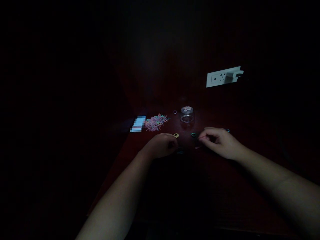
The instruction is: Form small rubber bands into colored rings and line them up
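My left hand [163, 145] is closed on the dark red table, fingers curled inward; whatever it may hold is hidden. A yellow elastic hair band [176, 135] lies by its fingertips, with small blue bands [180, 152] just below. Opposite, my right hand [217, 141] pinches a small pink elastic hair band [204, 137], of which only a bit shows. Left of those fingertips lies a green hair band [193, 135], and a thin pinkish band [198, 147] is beneath them. Behind my right hand a blue hair band [226, 130] is partly visible.
A pile of mixed-colour elastic bands [157, 123] lies beside a lit, blurred phone screen [138, 124] at the table's left. A clear lidded jar [187, 116] stands behind my hands, near a purple band [175, 112]. A wall socket [217, 78] holds a white plug. The surroundings are very dark.
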Motion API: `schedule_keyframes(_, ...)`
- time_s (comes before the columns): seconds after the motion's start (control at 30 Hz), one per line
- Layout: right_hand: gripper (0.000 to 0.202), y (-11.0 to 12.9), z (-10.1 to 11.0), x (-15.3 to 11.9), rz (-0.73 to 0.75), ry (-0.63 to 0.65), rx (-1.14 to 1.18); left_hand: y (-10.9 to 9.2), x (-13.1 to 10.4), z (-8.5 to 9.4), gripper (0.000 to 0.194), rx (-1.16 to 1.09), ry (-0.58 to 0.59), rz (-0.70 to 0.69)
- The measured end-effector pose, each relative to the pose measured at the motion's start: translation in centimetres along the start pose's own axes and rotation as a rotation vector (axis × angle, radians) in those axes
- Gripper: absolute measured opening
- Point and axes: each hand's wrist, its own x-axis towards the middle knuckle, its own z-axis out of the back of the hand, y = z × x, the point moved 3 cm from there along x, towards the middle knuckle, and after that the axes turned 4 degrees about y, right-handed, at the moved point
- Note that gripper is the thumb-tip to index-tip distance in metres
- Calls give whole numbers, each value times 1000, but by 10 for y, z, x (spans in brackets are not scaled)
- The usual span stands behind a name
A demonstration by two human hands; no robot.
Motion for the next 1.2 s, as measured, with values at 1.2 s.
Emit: schedule_keyframes(1.2,21,-3,-2,0,-35,24,60,-2,-1,-4,11,-7,125,82)
